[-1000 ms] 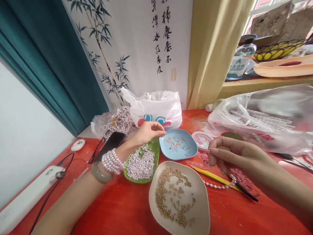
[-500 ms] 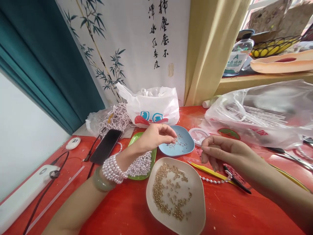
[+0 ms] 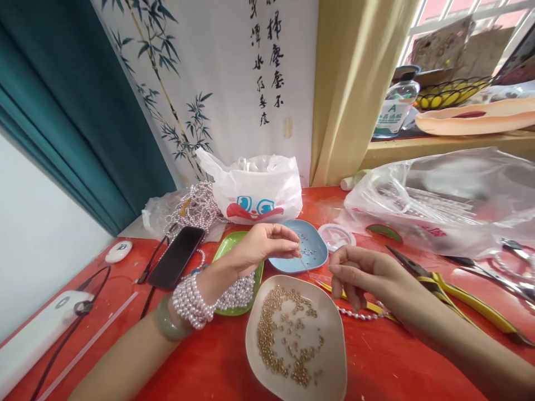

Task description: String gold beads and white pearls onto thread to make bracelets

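My left hand (image 3: 267,244), a pearl bracelet (image 3: 194,296) and a jade-green bangle (image 3: 170,320) on its wrist, is closed in a pinch by the near edge of the blue plate (image 3: 280,264). From its fingertips a thin strand (image 3: 306,268) slants down to the right. Facing it, my right hand (image 3: 363,273) has thumb and forefinger pressed together; what they hold is too small to name. Below both hands is the cream tray (image 3: 334,362) with gold beads (image 3: 267,334). Small metal pieces (image 3: 308,252) lie on the blue plate.
A green tray (image 3: 219,253) of pearl beads sits under my left forearm. Yellow-handled pliers (image 3: 438,284), yellow tweezers (image 3: 374,307) and a pearl string (image 3: 359,315) lie right. A phone (image 3: 178,257), white bag (image 3: 259,192) and clear bag (image 3: 438,206) surround the work area.
My right hand has come left and lower, closer to the left hand. The left hand has dropped slightly, and the strand at its fingertips now shows. The view has shifted, and the pliers have come into sight.
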`<state>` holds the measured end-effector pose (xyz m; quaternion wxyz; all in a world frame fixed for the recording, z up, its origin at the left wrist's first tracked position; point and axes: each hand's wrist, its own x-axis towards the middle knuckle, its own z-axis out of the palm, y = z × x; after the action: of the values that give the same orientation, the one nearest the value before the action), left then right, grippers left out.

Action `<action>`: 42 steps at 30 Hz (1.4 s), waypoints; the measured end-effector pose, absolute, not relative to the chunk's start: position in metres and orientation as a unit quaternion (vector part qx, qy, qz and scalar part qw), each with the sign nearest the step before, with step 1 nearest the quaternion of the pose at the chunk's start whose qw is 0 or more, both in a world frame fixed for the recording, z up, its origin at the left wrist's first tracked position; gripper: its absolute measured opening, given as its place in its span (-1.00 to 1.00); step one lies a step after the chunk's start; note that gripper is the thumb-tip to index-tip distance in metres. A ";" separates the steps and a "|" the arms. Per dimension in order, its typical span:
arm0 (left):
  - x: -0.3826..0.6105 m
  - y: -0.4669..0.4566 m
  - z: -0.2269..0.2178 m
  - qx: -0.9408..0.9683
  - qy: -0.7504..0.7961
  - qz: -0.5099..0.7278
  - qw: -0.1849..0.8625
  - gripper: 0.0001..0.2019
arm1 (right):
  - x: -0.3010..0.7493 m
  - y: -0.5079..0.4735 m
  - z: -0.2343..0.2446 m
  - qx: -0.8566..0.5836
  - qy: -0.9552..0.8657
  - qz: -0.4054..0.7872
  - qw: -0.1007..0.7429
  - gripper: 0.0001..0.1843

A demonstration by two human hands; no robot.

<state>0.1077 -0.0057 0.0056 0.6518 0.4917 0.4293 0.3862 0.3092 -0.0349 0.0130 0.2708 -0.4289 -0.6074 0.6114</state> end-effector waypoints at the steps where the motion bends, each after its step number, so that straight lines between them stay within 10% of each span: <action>1: 0.110 -0.007 0.005 0.486 0.425 0.387 0.658 -0.84 | 0.307 -0.037 0.013 -0.430 -0.607 0.613 0.269 -0.79; 42: 0.122 -0.035 0.018 0.573 0.425 0.311 0.628 -0.70 | 0.293 -0.048 -0.004 -0.396 -0.643 0.582 0.301 -0.90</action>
<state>0.1219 -0.0352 0.0180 0.6285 0.5727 0.4250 0.3106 0.2930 -0.0479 -0.0041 0.3015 -0.3963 -0.6428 0.5821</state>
